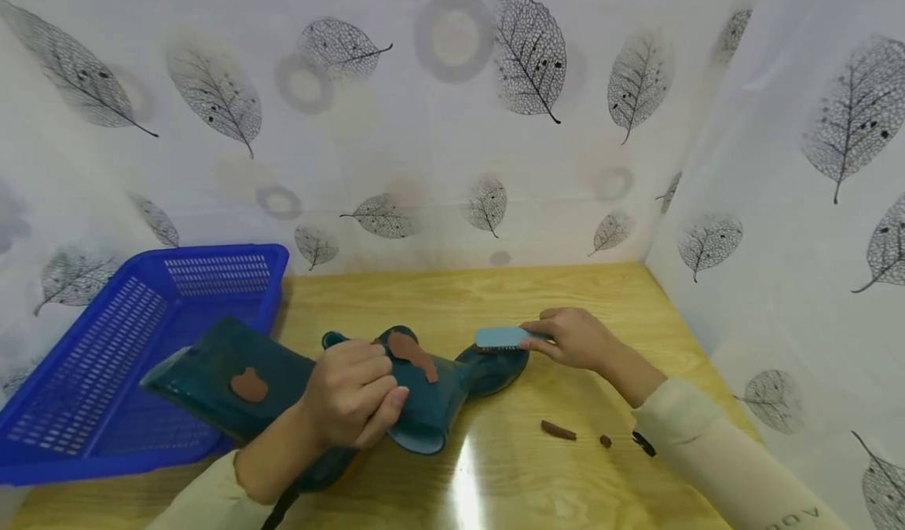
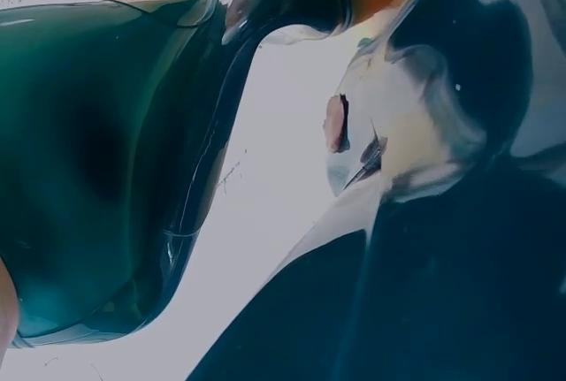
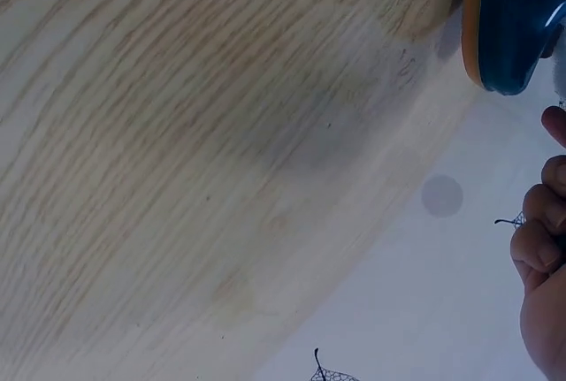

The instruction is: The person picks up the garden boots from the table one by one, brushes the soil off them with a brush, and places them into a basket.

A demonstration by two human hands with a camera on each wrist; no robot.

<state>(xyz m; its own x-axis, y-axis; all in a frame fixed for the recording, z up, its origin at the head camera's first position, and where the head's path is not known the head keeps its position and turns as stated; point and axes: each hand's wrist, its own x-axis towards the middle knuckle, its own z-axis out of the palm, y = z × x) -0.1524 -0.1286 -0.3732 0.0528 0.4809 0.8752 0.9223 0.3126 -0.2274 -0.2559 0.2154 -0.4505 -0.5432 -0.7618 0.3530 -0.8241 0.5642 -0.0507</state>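
A dark teal rubber boot (image 1: 427, 400) lies on its side, its toe pointing right and a brown patch (image 1: 410, 353) on its shaft. My left hand (image 1: 353, 392) grips the shaft near its opening. In my right hand (image 1: 573, 338) is a light-blue brush (image 1: 498, 337), pinched by the handle, bristles down on the boot's toe. The second teal boot (image 1: 276, 357) lies to the left, partly behind my left forearm, with another brown patch (image 1: 249, 385). The right wrist view catches the orange-edged sole (image 3: 474, 27) at the toe.
A blue plastic basket (image 1: 276, 279) stands at the left, overlapped by the second boot's shaft. On the wooden table (image 1: 601, 286), near my right sleeve, lie a brown strip (image 1: 558, 430), a small brown lump (image 1: 605, 441) and a black piece (image 1: 643, 444). Leaf-print curtains (image 1: 438, 137) enclose the table's back and sides.
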